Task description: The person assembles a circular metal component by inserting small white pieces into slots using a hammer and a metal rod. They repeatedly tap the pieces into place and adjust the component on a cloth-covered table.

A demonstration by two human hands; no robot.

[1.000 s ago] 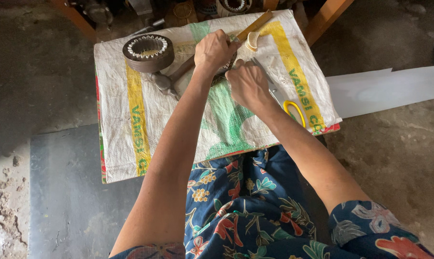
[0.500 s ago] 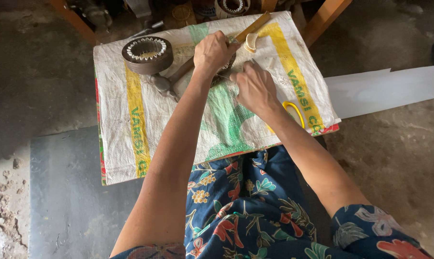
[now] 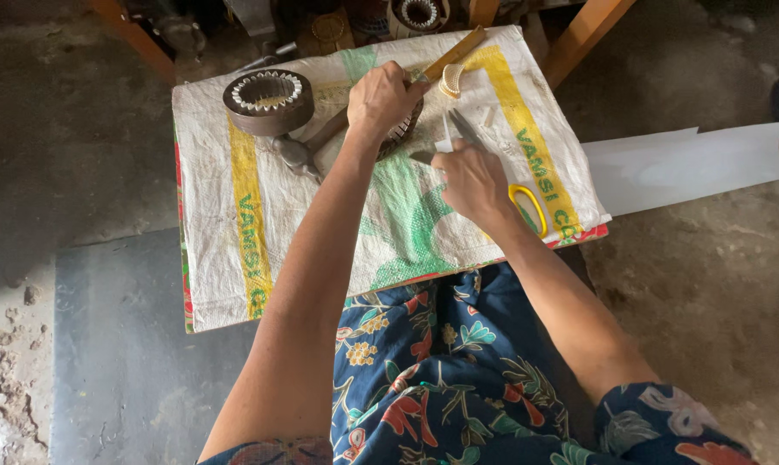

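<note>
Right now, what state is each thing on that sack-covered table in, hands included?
left hand: closed over a round metal part, mostly hidden beneath it
right hand: gripping scissors
scissors: held, blades apart, yellow handle below the hand
metal ring: lying flat, untouched, toothed bore facing up
woven sack: spread flat over the table
wooden stick: lying flat, untouched

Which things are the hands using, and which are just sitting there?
In use:
left hand on a round metal part
right hand with scissors

Lying about:
ring-shaped metal core
hammer
wooden stick
white sheet
</note>
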